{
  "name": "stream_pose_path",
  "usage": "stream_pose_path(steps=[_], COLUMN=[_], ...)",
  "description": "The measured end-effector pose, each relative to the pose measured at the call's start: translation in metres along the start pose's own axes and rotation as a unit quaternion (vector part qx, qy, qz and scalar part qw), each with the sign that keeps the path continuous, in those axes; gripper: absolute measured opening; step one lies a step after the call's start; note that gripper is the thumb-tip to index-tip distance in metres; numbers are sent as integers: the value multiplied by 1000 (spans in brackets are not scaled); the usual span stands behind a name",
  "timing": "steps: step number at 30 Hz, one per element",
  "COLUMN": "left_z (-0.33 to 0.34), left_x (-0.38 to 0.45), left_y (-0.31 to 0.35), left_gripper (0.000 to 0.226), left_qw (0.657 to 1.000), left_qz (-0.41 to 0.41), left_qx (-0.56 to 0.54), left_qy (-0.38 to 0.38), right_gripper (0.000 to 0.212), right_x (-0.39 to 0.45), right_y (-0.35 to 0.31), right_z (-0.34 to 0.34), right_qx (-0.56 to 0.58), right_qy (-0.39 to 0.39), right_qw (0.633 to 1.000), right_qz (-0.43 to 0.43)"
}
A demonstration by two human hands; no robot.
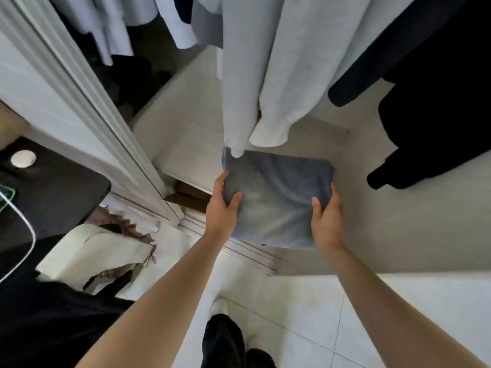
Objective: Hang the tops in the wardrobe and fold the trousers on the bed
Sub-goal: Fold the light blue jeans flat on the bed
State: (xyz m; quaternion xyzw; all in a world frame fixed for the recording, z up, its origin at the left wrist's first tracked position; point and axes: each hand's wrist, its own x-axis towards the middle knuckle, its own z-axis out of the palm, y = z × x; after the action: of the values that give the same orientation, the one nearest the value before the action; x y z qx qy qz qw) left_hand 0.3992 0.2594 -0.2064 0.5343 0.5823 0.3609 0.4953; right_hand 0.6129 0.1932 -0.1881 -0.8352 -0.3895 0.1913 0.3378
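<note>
A folded pair of blue-grey trousers (pixel 276 197) is held out over the white wardrobe shelf (pixel 186 139). My left hand (pixel 223 205) grips its left edge, thumb on top. At the right edge my right hand (pixel 325 219) grips it the same way. Directly above the bundle hang pale grey tops (pixel 279 62), their cuffs almost touching its far edge. Dark tops (pixel 438 102) hang to the right.
The white sliding wardrobe door (pixel 87 107) stands at the left, its floor track (pixel 239 251) under my arms. A dark table (pixel 53 192) with a white cable is at far left, a cream bag (pixel 93 256) below it. White floor tiles (pixel 305 314) lie beneath my feet.
</note>
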Motion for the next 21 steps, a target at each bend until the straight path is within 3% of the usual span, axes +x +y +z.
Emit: stream_pose_path(steps=[2, 4, 6, 8, 11, 13, 16, 18, 21], left_z=[18, 31, 45, 57, 68, 71, 67, 60, 47], left_x=[43, 75, 92, 87, 76, 79, 91, 97, 100], left_y=[-5, -19, -40, -62, -83, -91, -98, -101, -106], left_gripper=[52, 51, 53, 70, 83, 78, 61, 50, 45], left_qw=[999, 993, 952, 888, 845, 848, 903, 921, 921], left_qz=[18, 0, -32, -33, 12, 48, 64, 92, 138], left_qx=[22, 114, 280, 398, 487, 492, 391, 344, 325], left_qy=[-30, -40, -116, -227, -220, -190, -165, -157, -166], right_gripper=[57, 57, 64, 74, 74, 79, 79, 71, 48], right_x=[30, 50, 65, 64, 48, 39, 37, 39, 44], right_y=[8, 26, 51, 72, 92, 101, 108, 102, 88], right_z=[14, 25, 38, 52, 68, 78, 87, 90, 90], right_qx=[3, -50, -173, -310, -406, -449, -487, -502, -504], right_qy=[48, 58, 2, -98, -163, -175, -150, -106, -92], right_qw=[999, 997, 985, 945, 899, 875, 859, 856, 856], right_qz=[-9, -13, 19, 36, -32, -49, -48, -64, -62])
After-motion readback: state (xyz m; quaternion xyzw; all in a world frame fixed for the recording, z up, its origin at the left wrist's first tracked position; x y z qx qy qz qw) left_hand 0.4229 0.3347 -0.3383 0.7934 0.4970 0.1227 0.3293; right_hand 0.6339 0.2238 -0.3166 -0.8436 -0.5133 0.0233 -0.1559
